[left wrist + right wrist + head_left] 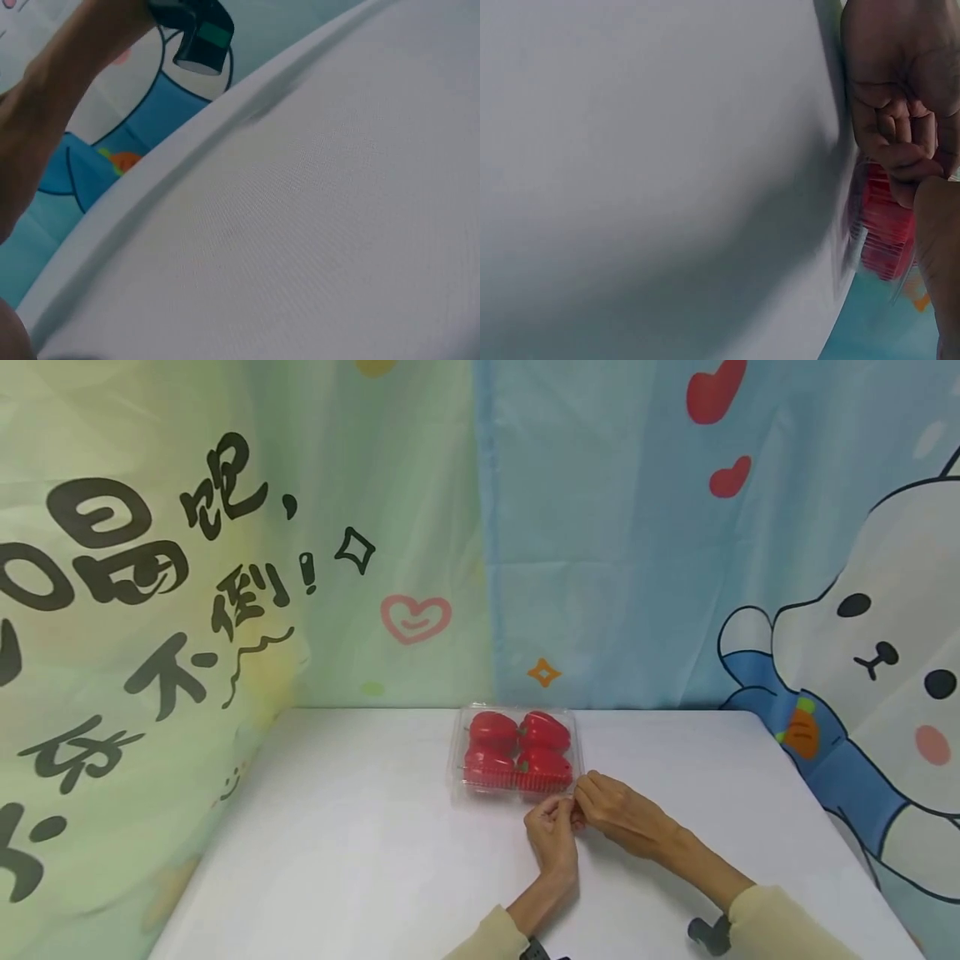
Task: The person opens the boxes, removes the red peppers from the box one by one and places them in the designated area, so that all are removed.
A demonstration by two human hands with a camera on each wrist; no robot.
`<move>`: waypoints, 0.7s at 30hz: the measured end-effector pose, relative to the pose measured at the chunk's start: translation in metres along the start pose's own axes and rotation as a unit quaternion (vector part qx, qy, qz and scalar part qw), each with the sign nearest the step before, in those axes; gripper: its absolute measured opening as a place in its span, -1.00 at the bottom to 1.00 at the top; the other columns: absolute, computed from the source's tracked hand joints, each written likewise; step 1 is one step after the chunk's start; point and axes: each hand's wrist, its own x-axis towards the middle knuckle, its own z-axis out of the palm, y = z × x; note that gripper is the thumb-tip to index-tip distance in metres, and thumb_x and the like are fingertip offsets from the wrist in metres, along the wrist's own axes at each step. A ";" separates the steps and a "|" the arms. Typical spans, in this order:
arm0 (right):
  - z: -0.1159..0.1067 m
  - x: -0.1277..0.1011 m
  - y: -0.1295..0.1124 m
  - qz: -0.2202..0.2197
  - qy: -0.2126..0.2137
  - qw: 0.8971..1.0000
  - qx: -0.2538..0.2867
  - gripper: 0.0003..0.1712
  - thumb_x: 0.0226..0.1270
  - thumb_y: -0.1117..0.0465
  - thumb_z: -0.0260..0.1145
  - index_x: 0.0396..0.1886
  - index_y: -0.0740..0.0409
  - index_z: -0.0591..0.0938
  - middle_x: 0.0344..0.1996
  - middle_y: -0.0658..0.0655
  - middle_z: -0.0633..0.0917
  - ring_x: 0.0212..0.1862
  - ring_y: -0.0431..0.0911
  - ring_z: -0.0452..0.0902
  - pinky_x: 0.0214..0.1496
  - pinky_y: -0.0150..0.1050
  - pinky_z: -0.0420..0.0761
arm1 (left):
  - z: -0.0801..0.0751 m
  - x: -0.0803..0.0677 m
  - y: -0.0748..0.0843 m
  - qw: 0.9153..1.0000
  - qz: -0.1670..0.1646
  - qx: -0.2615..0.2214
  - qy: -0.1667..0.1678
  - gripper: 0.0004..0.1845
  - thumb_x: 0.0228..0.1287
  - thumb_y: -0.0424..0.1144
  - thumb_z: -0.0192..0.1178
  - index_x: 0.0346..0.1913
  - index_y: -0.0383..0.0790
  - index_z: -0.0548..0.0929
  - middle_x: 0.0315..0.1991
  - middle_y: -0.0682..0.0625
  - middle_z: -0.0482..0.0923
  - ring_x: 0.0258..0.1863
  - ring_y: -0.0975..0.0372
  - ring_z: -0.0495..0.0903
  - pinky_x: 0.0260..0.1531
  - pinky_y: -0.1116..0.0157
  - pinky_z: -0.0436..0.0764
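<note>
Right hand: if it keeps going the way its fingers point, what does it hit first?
The right hand points up-left toward the near right corner of the clear clamshell box of red peppers. It looks already at that corner, beside the left hand, so it would probably meet the box first. Depth is unclear.

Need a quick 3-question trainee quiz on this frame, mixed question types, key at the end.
1. True or false: the clear plastic box on the white table holds four red peppers.
2. Which corner of the box do both hands meet at? A) far left B) near right C) far right
3. Fill in: in the head view, the left hand and right hand have their fingers curled at the box's near ____ .

Key
1. True: two rows of two.
2. B: both hands sit at the near right corner, touching each other there.
3. Edge. Whether the lid is latched there cannot be told from these views.
</note>
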 end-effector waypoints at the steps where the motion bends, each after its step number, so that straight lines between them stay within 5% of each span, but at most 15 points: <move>1: 0.001 0.000 0.001 -0.003 0.002 1.000 -0.001 -0.38 0.78 0.35 -0.43 -0.24 0.30 0.61 -0.36 0.13 0.54 -0.29 -0.12 0.41 -0.29 -0.34 0.49 | 0.001 0.000 0.000 1.000 0.004 0.001 0.000 -0.84 0.38 -0.51 0.27 -0.31 -0.60 0.75 -0.51 0.00 0.71 -0.56 0.37 0.58 -0.49 0.49 0.62; 8: 0.006 -0.002 0.004 -0.023 0.025 0.999 -0.005 -0.36 0.77 0.35 -0.43 -0.25 0.29 0.63 -0.37 0.12 0.55 -0.30 -0.13 0.42 -0.30 -0.36 0.50 | 0.002 0.000 -0.002 0.999 0.046 0.027 0.004 -0.82 0.36 -0.53 0.25 -0.42 -0.57 0.71 -0.60 -0.39 0.62 -0.63 0.42 0.55 -0.56 0.49 0.60; 11: 0.005 -0.001 0.005 -0.026 0.031 0.999 -0.011 -0.38 0.77 0.37 -0.40 -0.25 0.29 0.63 -0.38 0.12 0.54 -0.30 -0.12 0.41 -0.29 -0.35 0.49 | 0.003 0.002 -0.002 0.999 0.037 0.027 0.006 -0.81 0.35 -0.55 0.25 -0.44 -0.58 0.69 -0.59 -0.51 0.59 -0.65 0.41 0.55 -0.57 0.51 0.58; 21: 0.006 0.000 0.007 -0.043 0.011 0.999 -0.020 -0.32 0.78 0.34 -0.49 -0.22 0.27 0.63 -0.36 0.12 0.55 -0.28 -0.12 0.40 -0.26 -0.35 0.49 | 0.002 0.002 0.001 0.999 -0.011 0.008 0.039 -0.93 0.27 -0.57 0.30 -0.30 -0.60 0.74 -0.53 -0.17 0.74 -0.68 0.36 0.58 -0.61 0.50 0.57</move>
